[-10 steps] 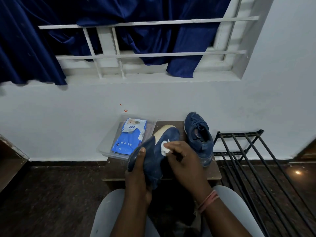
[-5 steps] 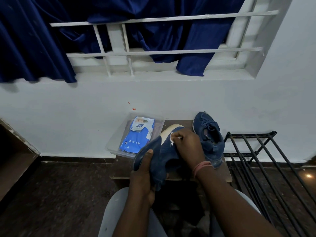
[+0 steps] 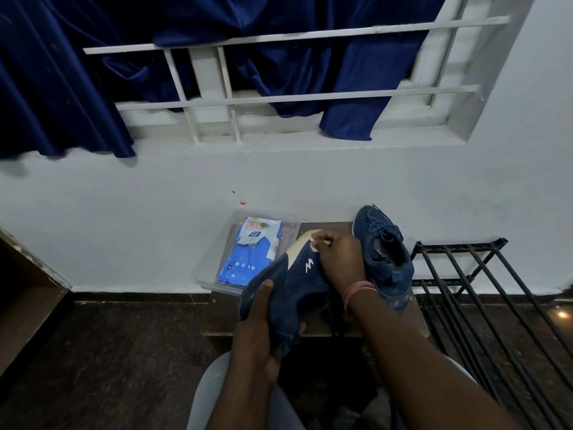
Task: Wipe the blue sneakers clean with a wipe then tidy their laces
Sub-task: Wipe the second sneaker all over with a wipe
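You hold one blue sneaker tilted on its side over the near edge of the low wooden table and rub its toe with a wipe.

Your left hand [image 3: 259,333] grips the held sneaker [image 3: 290,283] by its heel end, thumb lying up along the dark suede-like upper, fingers curled underneath. Your right hand [image 3: 341,259], wrist bent down and ringed by a pink band [image 3: 358,290], pinches a small crumpled white wipe [image 3: 316,243] against the cream sole edge at the toe. The second sneaker [image 3: 383,252] stands upright at the table's [image 3: 322,328] far right corner, laces loosely knotted, mesh-textured. At the far left corner a clear plastic tray [image 3: 210,268] overhangs the edge, holding a glossy blue wipe packet [image 3: 249,259]. A black barred metal rack [image 3: 465,274] stands just beside the table's right edge.
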